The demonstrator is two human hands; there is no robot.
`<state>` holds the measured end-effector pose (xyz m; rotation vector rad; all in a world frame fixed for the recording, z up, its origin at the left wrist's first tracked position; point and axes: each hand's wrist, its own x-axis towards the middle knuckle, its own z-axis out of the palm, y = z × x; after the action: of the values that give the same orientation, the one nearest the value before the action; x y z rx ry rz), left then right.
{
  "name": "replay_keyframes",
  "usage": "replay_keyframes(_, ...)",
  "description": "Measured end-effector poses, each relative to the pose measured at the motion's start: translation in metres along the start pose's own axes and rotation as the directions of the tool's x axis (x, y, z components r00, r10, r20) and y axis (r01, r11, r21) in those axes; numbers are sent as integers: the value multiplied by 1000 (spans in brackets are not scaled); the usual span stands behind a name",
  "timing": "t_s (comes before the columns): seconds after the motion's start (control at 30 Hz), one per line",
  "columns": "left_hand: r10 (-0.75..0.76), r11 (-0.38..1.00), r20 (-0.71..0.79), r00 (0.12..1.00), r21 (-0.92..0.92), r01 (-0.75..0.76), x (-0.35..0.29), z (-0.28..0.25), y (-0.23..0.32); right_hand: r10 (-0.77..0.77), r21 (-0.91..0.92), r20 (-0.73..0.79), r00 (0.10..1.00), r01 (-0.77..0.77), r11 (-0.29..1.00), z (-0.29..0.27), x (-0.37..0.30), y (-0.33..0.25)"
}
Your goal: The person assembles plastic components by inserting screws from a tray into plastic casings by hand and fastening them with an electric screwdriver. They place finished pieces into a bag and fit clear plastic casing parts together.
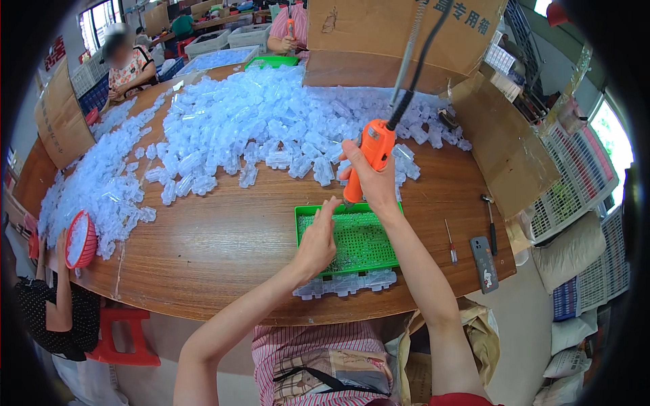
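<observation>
My right hand (376, 183) is wrapped round an orange electric screwdriver (376, 142), which hangs from a black cord and a coiled spring. It tilts, its tip pointing down over the far edge of a green perforated tray (369, 238). Small metal pieces, probably screws, lie scattered in the tray. Over the tray's left side, my left hand (318, 240) is closed with its fingertips close to the screwdriver tip. Whatever those fingers may hold is hidden. Along the tray's near edge sits a row of clear plastic parts (349, 284).
A big heap of clear plastic parts (237, 122) covers the table's far side. Cardboard panels (504, 135) wall the right. A thin screwdriver (451, 242), a hammer (490, 223) and a phone (483, 264) lie at right. Co-workers sit around; one touches a red basket (82, 240).
</observation>
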<state>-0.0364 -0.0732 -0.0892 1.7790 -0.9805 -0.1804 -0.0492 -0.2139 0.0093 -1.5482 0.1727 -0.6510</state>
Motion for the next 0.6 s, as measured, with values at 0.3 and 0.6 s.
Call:
replay_keyframes(0.3,39,999,-88,995,-26,-41,-18,-47,15,-148,251,76,986,124,960,-1,-21,14)
replay_keyframes(0.6,9,908,109,994,416,-54,-104,-68,19,-227,220,55,972,209,953,13,-47,-1)
